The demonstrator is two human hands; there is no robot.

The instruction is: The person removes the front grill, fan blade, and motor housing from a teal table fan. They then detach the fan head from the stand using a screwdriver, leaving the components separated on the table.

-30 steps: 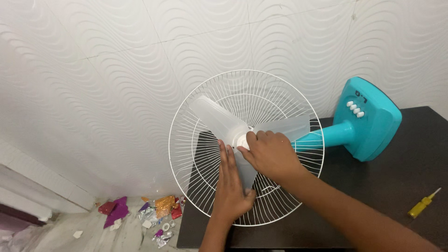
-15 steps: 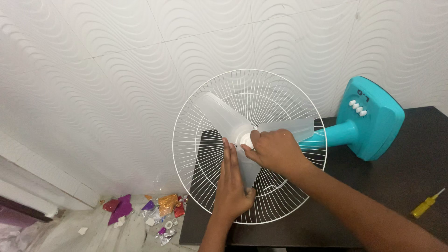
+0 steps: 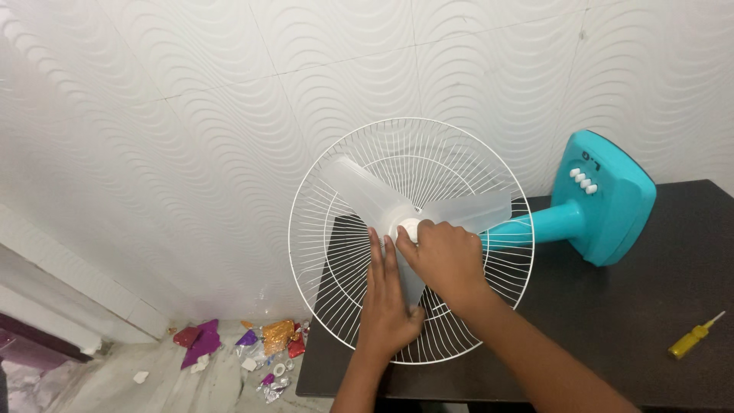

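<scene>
Crumpled foil wrappers (image 3: 264,344), purple, orange, red and silver, lie scattered on the floor (image 3: 153,382) below the table (image 3: 612,329).

The room is lit brightly and evenly, with soft light from above. No strong glare is seen on the white wall (image 3: 191,115). A faint shadow is cast under the fan guard (image 3: 321,252) onto the dark table (image 3: 612,329). Everything is sharp. Lines are bent a little near the picture's edges.

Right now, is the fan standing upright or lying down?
Lying down. The fan rests on its side on the dark table, its turquoise base tipped up on edge and its wire guard facing up.
</scene>
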